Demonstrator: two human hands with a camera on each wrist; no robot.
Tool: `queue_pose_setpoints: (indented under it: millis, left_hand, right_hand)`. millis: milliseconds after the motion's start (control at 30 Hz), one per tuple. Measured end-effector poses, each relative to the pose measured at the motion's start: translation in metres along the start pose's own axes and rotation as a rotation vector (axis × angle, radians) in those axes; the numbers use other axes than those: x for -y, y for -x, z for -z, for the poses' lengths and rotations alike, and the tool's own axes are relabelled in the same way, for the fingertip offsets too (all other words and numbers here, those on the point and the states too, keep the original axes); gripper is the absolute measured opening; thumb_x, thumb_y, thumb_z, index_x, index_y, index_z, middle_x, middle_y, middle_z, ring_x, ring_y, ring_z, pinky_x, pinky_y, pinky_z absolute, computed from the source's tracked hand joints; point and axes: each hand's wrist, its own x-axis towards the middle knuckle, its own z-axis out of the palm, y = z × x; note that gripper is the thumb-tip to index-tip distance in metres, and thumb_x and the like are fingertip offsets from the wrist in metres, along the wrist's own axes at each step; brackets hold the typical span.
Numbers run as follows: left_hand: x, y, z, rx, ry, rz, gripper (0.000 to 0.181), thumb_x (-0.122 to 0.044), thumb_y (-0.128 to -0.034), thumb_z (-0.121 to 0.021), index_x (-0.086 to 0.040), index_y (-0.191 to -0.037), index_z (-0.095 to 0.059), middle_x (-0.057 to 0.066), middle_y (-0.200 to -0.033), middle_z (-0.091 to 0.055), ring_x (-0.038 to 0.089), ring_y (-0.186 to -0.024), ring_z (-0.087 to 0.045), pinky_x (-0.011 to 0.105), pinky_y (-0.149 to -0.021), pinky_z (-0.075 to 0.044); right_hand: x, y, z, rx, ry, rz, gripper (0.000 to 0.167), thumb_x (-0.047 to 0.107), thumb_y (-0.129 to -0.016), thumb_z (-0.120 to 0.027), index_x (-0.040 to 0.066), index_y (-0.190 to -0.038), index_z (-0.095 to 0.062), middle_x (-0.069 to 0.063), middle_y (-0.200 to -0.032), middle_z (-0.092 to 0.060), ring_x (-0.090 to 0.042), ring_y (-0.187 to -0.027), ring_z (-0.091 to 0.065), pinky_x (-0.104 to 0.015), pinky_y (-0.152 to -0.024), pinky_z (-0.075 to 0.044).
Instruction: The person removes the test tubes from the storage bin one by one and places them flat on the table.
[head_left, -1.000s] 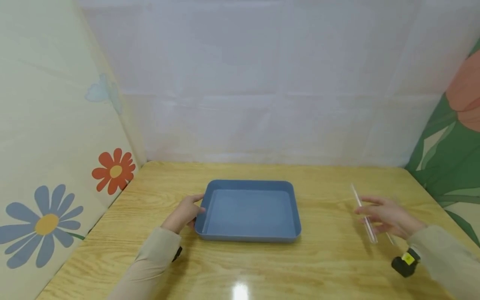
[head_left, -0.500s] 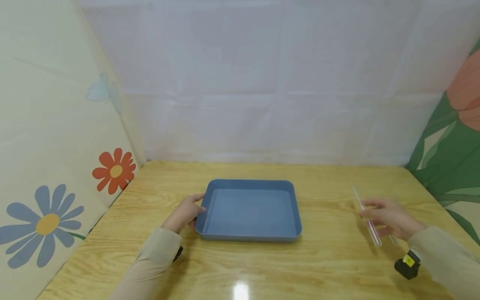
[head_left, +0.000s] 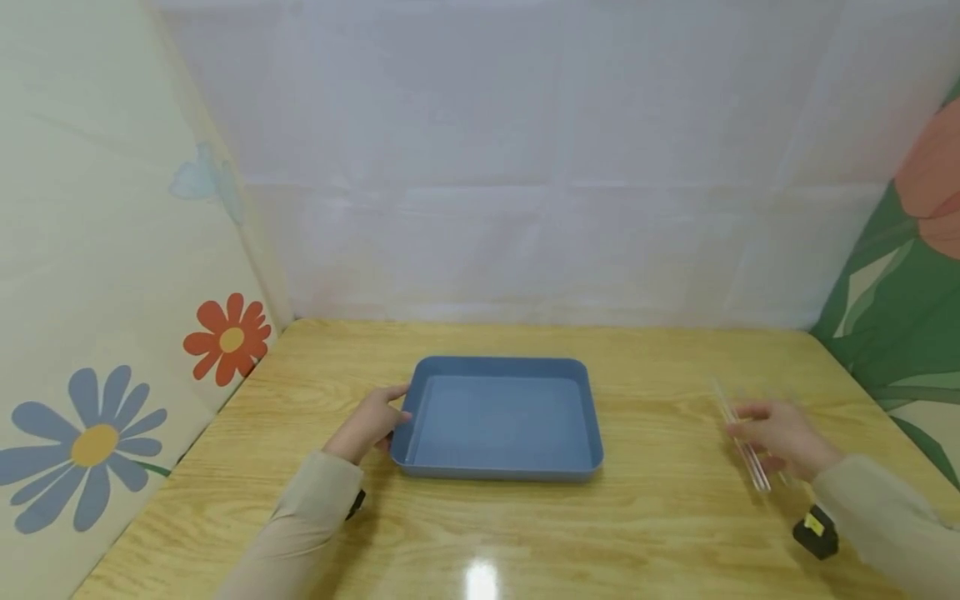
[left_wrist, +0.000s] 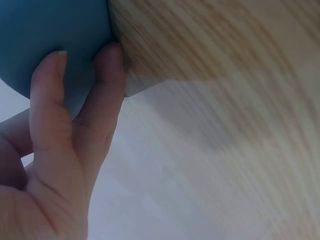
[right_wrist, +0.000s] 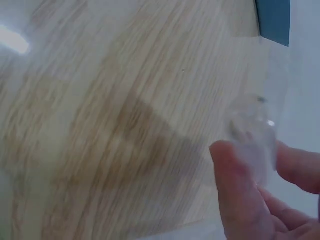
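A shallow blue rectangular tray (head_left: 502, 425) lies on the table. My left hand (head_left: 369, 425) grips its left edge; in the left wrist view two fingertips (left_wrist: 108, 57) meet the tray's blue wall (left_wrist: 60, 25). To the right of the tray, my right hand (head_left: 783, 437) pinches a thin, clear tube (head_left: 752, 467) between thumb and fingers. The tube slants, its near end towards me. Seen from the right wrist, the tube's end (right_wrist: 252, 122) looks transparent and blurred. What it contains, if anything, I cannot tell.
Faint clear pieces (head_left: 783, 478) show around the right hand, too indistinct to identify. A wood-grain table (head_left: 637, 533) carries everything. A white cloth (head_left: 525, 167) hangs behind, with flower-printed cloths (head_left: 97, 275) at both sides.
My right hand and the clear tube have shifted slightly to the right. The fingers have drawn closer around the tube. Left hand and tray have stayed in place.
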Motion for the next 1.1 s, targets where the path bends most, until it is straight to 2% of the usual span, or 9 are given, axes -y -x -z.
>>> queue_pose_setpoints:
  millis: [333, 500, 633, 767, 867, 1100]
  left_hand:
    - [-0.003, 0.003, 0.0, 0.004, 0.001, -0.001, 0.057, 0.002, -0.0976, -0.05, 0.0, -0.151, -0.031, 0.013, -0.067, -0.063, 0.014, -0.043, -0.045, 0.029, -0.044, -0.048]
    - [-0.004, 0.002, 0.001, 0.0, 0.004, 0.006, 0.056, 0.002, -0.0977, -0.05, -0.001, -0.151, -0.031, 0.013, -0.072, -0.066, 0.015, -0.045, -0.048, 0.03, -0.045, -0.049]
    - [-0.003, 0.001, 0.001, 0.005, 0.011, 0.013, 0.057, 0.001, -0.0979, -0.05, -0.002, -0.151, -0.03, 0.014, -0.075, -0.067, 0.014, -0.045, -0.048, 0.03, -0.045, -0.049]
    - [-0.003, 0.002, 0.001, 0.007, 0.014, 0.012, 0.057, 0.002, -0.0979, -0.05, -0.002, -0.151, -0.03, 0.014, -0.075, -0.067, 0.014, -0.045, -0.047, 0.03, -0.044, -0.048]
    - [-0.003, 0.002, 0.001, 0.004, 0.016, 0.013, 0.057, 0.002, -0.0978, -0.05, -0.002, -0.151, -0.031, 0.014, -0.075, -0.067, 0.014, -0.044, -0.046, 0.03, -0.044, -0.048]
    - [-0.002, 0.002, 0.0, 0.002, 0.015, 0.017, 0.057, 0.001, -0.098, -0.05, -0.002, -0.151, -0.03, 0.013, -0.076, -0.067, 0.014, -0.044, -0.046, 0.031, -0.045, -0.049]
  right_hand:
    - [-0.007, -0.004, -0.008, -0.096, 0.157, 0.06, 0.038, 0.007, -0.094, -0.057, -0.026, -0.11, -0.05, -0.003, -0.069, -0.061, -0.016, -0.06, -0.06, -0.033, -0.05, -0.054]
    - [-0.011, -0.007, -0.012, -0.154, 0.224, 0.112, 0.029, 0.005, -0.09, -0.06, -0.023, -0.099, -0.058, -0.002, -0.062, -0.059, -0.016, -0.053, -0.056, -0.032, -0.046, -0.05]
    - [-0.013, -0.008, -0.015, -0.173, 0.275, 0.146, 0.021, 0.005, -0.089, -0.059, -0.012, -0.077, -0.061, -0.002, -0.052, -0.056, -0.016, -0.042, -0.051, -0.031, -0.046, -0.046]
    - [-0.014, -0.008, -0.018, -0.17, 0.33, 0.165, 0.03, 0.005, -0.09, -0.057, 0.004, -0.061, -0.054, -0.001, -0.043, -0.05, -0.017, -0.034, -0.049, -0.03, -0.045, -0.043]
    - [-0.012, -0.009, -0.019, -0.175, 0.365, 0.172, 0.03, 0.005, -0.089, -0.056, 0.005, -0.059, -0.053, 0.0, -0.042, -0.05, -0.016, -0.033, -0.049, -0.031, -0.045, -0.042]
    - [-0.007, -0.01, -0.019, -0.186, 0.497, 0.191, 0.023, 0.005, -0.088, -0.06, -0.001, -0.066, -0.059, 0.001, -0.046, -0.049, -0.014, -0.039, -0.047, -0.032, -0.05, -0.042]
